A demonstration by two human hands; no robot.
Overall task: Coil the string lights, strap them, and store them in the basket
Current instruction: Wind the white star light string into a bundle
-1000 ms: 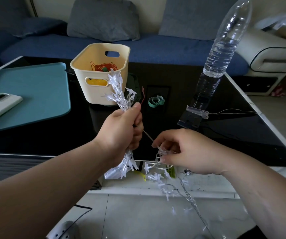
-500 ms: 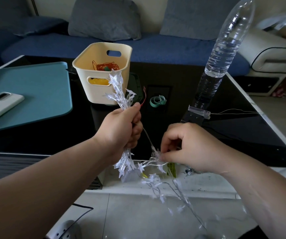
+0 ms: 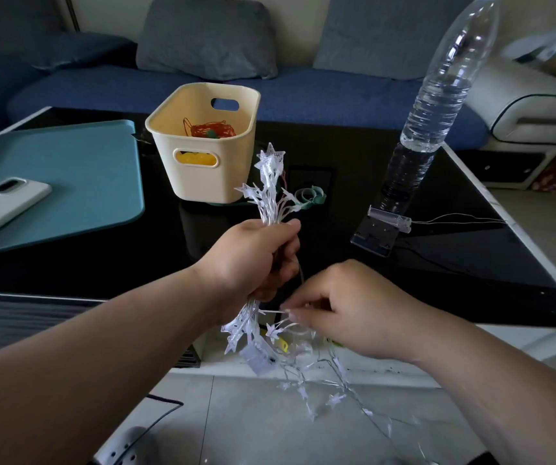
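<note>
string lights (image 3: 269,191) in left hand (image 3: 253,260), right hand (image 3: 353,313)

Blue sofa (image 3: 303,92) behind black table (image 3: 337,182), tiled floor (image 3: 236,427).

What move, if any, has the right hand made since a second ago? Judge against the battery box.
Yes: the right hand shifted slightly left and down in view, away from the battery box.

Single head-worn wide-angle view, looking forward and down, close over the black counter (image 3: 337,229), sofa (image 3: 303,92) across upper frame
</note>
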